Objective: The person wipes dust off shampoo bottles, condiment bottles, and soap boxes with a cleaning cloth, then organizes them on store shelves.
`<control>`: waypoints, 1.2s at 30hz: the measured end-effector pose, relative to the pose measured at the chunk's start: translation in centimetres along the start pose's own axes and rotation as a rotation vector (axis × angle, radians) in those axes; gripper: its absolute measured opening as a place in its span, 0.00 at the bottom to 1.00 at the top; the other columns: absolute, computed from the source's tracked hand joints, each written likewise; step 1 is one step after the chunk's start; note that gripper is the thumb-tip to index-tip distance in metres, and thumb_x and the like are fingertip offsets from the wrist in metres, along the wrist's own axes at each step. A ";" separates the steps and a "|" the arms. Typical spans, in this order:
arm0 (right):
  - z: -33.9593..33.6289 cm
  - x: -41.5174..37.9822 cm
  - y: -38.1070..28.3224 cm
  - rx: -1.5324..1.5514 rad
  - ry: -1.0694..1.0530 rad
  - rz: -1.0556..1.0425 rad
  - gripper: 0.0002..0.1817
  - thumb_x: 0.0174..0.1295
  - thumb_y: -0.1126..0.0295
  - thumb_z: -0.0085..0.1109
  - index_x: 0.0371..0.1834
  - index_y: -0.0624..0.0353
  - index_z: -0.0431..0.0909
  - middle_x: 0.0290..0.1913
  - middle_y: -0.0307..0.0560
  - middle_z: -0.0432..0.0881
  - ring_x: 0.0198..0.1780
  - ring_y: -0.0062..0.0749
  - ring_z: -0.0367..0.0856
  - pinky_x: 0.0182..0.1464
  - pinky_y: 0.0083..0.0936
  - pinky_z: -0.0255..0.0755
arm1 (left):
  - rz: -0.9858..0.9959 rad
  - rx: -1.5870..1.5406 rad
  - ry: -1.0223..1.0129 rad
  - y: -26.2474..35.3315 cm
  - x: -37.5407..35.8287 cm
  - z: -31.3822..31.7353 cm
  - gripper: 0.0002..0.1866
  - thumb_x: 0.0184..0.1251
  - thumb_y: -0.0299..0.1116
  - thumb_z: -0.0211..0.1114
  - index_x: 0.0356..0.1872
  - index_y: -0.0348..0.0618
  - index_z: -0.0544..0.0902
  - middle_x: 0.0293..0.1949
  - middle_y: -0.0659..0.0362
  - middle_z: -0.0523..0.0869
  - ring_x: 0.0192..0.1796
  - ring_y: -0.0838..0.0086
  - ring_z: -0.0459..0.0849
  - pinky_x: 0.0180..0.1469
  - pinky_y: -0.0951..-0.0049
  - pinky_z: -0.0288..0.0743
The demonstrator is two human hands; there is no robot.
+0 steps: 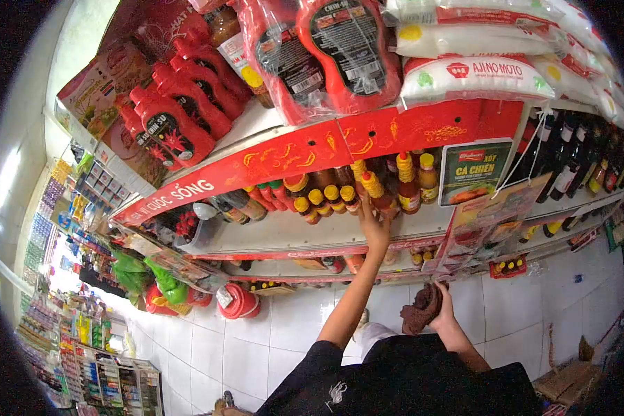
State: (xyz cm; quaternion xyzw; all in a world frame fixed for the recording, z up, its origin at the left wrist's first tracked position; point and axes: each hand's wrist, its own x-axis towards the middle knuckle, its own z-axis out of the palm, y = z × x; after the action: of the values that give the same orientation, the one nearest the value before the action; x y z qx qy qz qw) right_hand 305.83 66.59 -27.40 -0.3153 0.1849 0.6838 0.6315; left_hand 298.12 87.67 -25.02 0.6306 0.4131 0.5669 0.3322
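Note:
My left hand (376, 227) reaches into the middle shelf. Its fingers are round the lower part of a sauce bottle (379, 197) with a yellow cap, which stands among other bottles. Lower down, my right hand (446, 309) is closed on a crumpled brown cloth (421, 312), held in front of the shelf and above the floor. Close to the left hand stand small yellow-capped bottles (331, 200) on one side and a red sauce bottle (408, 186) on the other.
Red chili sauce bottles (170, 128) and white bags (475, 78) fill the top shelf. A green sign (475, 170) hangs at the shelf front, right of the left hand. Dark bottles (568, 163) line the right side. A red bucket (238, 302) sits on the tiled floor (298, 326).

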 end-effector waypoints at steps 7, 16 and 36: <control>-2.7 0.7 -1.5 0.042 -0.073 -0.109 0.15 0.57 0.55 0.48 0.26 0.55 0.71 0.22 0.42 0.72 0.25 0.33 0.70 0.31 0.30 0.66 | 0.087 0.004 0.124 -2.1 0.1 3.0 0.31 0.48 0.27 0.68 0.54 0.33 0.63 0.46 0.47 0.72 0.47 0.65 0.73 0.44 0.70 0.70; -3.9 -0.2 -2.8 0.049 0.049 -0.147 0.13 0.56 0.56 0.50 0.26 0.54 0.73 0.19 0.39 0.72 0.24 0.29 0.70 0.30 0.27 0.67 | -0.153 -0.094 0.282 -3.3 -1.9 3.8 0.09 0.61 0.32 0.55 0.35 0.34 0.74 0.30 0.55 0.78 0.33 0.72 0.75 0.38 0.73 0.70; -7.0 -2.1 -3.3 0.097 -0.327 -0.051 0.38 0.53 0.33 0.34 0.49 0.58 0.69 0.49 0.54 0.73 0.51 0.47 0.70 0.55 0.46 0.61 | 0.082 -0.014 -0.104 0.7 0.8 5.3 0.29 0.47 0.22 0.59 0.55 0.35 0.63 0.50 0.50 0.72 0.52 0.65 0.71 0.52 0.68 0.65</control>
State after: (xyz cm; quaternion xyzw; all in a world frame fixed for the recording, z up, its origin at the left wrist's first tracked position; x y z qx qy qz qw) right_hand 310.49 60.87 -30.68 -0.1736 0.1041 0.7002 0.6847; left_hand 303.46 88.33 -24.74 0.6735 0.3650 0.5492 0.3340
